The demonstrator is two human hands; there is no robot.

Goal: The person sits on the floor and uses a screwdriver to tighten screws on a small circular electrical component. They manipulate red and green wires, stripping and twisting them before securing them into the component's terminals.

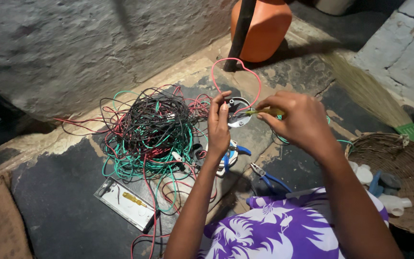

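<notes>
My left hand [218, 125] holds a small round white fitting [238, 111] up in front of me, fingers pinched on its left edge. A looped red wire [235, 64] rises from the fitting. My right hand [297, 120] grips a yellow-handled screwdriver [264, 112], its tip pointing left into the fitting. Both hands are above the dark floor, next to a tangle of black, green and red wires [152, 129].
Blue-handled pliers [267, 177] and another blue-handled tool [233, 153] lie on the floor below my hands. A flat metal plate [125, 204] carries a small yellow screwdriver. A woven basket [403, 182] with white parts stands right, a broom [370, 91] and orange container [262, 29] behind.
</notes>
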